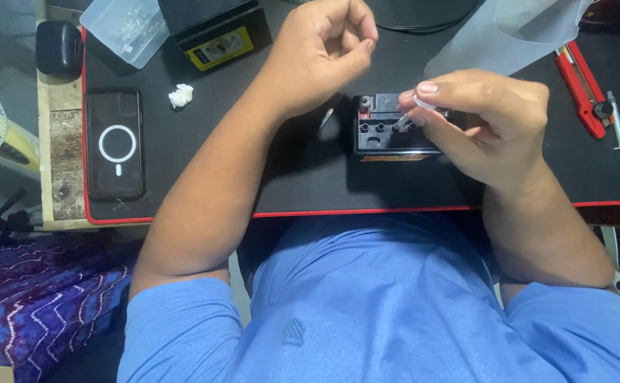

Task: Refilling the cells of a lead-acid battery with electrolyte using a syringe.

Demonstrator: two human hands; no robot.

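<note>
**Partly hidden: small black battery under your right hand**

Largely, your right hand [487,124] covers the right end of the small black battery [388,128] at mat centre, fingers pinching a small clear piece [403,120] over its top. Your left hand [320,53] hovers behind it, fingers curled narrow; contents indiscernible. At top, a black box [214,28] bears a yellow rectangular label [219,47].
</note>
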